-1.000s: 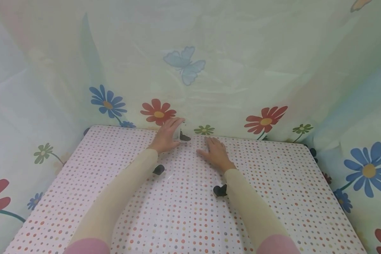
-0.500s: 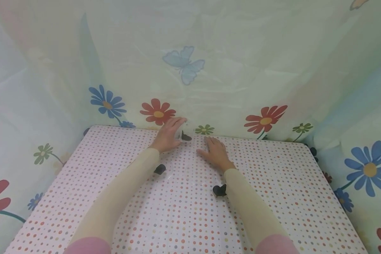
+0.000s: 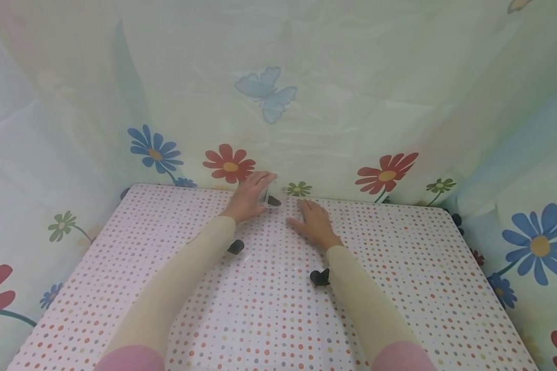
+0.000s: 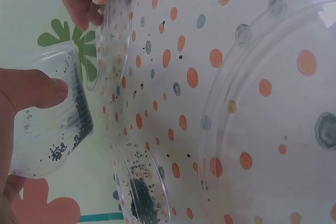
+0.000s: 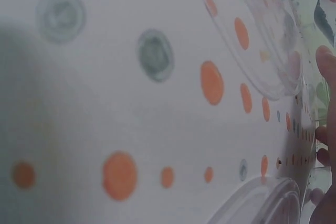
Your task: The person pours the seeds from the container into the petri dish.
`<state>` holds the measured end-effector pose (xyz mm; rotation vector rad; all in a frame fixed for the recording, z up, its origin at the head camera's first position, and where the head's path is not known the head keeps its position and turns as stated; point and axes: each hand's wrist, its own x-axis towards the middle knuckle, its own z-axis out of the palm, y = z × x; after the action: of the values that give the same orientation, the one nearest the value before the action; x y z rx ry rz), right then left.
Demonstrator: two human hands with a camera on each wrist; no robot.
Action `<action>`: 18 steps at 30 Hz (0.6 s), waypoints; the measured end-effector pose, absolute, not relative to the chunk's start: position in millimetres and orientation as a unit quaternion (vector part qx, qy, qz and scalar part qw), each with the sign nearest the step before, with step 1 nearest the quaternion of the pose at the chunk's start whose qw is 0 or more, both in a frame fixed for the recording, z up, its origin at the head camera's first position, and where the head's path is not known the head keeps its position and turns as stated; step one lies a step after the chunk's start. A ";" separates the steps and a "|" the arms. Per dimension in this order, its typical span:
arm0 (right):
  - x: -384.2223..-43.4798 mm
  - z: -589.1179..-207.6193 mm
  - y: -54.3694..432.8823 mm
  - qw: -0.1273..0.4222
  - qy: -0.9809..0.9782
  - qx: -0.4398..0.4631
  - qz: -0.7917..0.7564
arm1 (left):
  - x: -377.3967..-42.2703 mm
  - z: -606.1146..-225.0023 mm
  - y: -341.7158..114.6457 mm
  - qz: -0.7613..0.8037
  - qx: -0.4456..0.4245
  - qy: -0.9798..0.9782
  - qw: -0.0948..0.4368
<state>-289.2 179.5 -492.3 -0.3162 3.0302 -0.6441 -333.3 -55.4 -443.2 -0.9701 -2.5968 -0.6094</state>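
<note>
Likely pouring by the far desk edge: left hand grips tilted cup, right hand loose; steady tipping needed

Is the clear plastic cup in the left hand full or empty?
Partly filled: black granules gather along one side of the cup; much of its wall looks bare.

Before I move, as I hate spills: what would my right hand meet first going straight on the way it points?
Your right hand would probably meet the pale, flower-printed hanging sheet first; depth is unclear, though, and the clear, round plastic dish beside it could be brushed sooner.
</note>
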 end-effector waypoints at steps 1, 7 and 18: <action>-288.9 -491.4 179.3 0.015 0.972 -0.101 -0.210 | -333.2 -442.8 -54.7 -0.210 -0.339 -0.905 0.150; -288.0 -488.9 178.1 0.022 0.973 -0.097 -0.208 | -334.5 -443.7 -51.6 -0.197 -0.346 -0.904 0.154; -288.7 -489.6 178.2 0.019 0.974 -0.097 -0.203 | -336.7 -446.0 -47.8 -0.189 -0.362 -0.897 0.166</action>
<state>-288.7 178.2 -489.6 -0.3017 3.0240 -0.6313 -336.7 -47.8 -446.0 -1.0319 -2.5551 -0.5373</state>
